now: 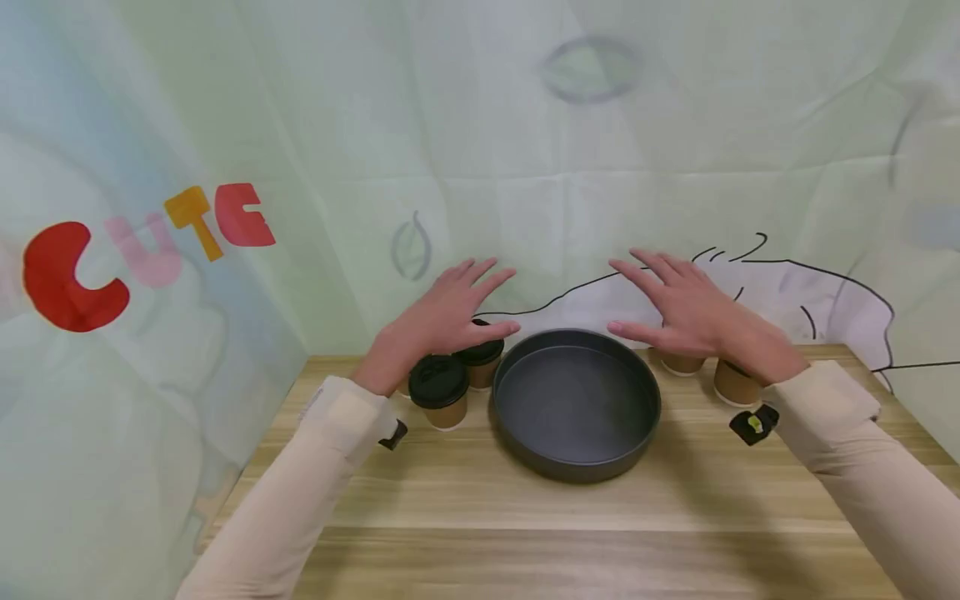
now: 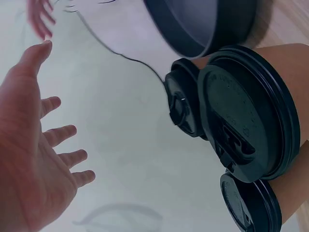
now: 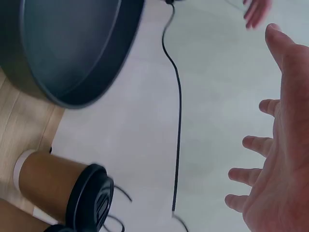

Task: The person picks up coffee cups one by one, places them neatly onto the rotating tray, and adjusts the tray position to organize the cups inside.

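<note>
A round dark grey baking pan (image 1: 576, 404) lies on the wooden table, its inside bare. Above its left far side my left hand (image 1: 448, 310) hovers with fingers spread, touching nothing. My right hand (image 1: 678, 310) hangs in the air on the other side, fingers likewise extended and apart. Brown paper cups with black lids, one of them a front cup (image 1: 442, 392), stand left of the pan beneath the left hand; the left wrist view shows three lids (image 2: 236, 116). Under the right hand and wrist are two more cups (image 3: 53, 183), partly hidden in the head view.
The wooden table (image 1: 480, 542) ends at a pale green printed curtain (image 1: 480, 108) behind and to the left. Red, pink and orange letters (image 1: 78, 279) decorate its left part. Small black wrist devices (image 1: 754, 424) hang below both sleeves.
</note>
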Demonstrator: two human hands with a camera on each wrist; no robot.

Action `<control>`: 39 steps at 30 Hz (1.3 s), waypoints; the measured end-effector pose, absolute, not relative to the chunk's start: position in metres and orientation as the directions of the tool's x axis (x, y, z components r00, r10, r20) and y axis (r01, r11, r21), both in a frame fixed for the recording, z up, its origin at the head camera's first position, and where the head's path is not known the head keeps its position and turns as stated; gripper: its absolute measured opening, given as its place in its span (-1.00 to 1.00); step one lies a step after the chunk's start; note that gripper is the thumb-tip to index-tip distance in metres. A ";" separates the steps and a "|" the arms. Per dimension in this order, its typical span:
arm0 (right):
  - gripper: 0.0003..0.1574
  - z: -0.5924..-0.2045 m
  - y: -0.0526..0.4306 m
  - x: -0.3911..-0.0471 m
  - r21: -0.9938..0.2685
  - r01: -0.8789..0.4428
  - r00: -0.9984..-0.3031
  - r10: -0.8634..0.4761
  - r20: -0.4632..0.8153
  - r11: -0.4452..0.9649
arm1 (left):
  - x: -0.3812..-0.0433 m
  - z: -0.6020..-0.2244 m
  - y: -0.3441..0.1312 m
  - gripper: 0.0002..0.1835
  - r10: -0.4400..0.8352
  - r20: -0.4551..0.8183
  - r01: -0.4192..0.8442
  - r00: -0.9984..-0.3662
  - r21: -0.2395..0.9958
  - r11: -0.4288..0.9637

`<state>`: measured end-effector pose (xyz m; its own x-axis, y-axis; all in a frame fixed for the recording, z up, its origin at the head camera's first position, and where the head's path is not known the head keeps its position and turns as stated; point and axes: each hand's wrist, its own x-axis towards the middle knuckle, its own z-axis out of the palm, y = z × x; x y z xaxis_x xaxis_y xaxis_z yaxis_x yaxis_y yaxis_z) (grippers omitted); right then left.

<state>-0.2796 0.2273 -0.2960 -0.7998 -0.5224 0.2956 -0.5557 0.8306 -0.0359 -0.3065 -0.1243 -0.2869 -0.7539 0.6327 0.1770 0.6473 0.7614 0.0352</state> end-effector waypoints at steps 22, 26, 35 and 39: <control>0.04 -0.333 0.340 -0.230 -0.367 -0.406 -0.871 -0.233 0.432 0.837 | -0.225 -0.341 -0.141 -0.54 0.380 0.627 0.733 -0.680 0.561 0.386; 0.06 -0.350 0.350 -0.229 -0.451 -0.341 -0.902 -0.152 0.404 0.825 | -0.218 -0.361 -0.134 -0.63 0.319 0.578 0.658 -0.751 0.697 0.285; 0.15 -0.398 0.366 -0.237 -0.631 -0.204 -0.917 0.080 0.391 0.749 | -0.189 -0.367 -0.112 -0.60 0.273 0.366 0.432 -0.890 0.869 0.243; 0.17 -0.419 0.370 -0.238 -0.717 -0.171 -0.911 0.170 0.377 0.675 | -0.194 -0.381 -0.104 -0.53 0.247 0.285 0.355 -0.926 0.878 0.320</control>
<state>-0.2384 0.3703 -0.4192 -0.9106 0.1696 0.3770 -0.1712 0.6753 -0.7174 -0.1935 -0.1038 -0.3810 -0.9264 0.2467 0.2845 0.3550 0.3204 0.8783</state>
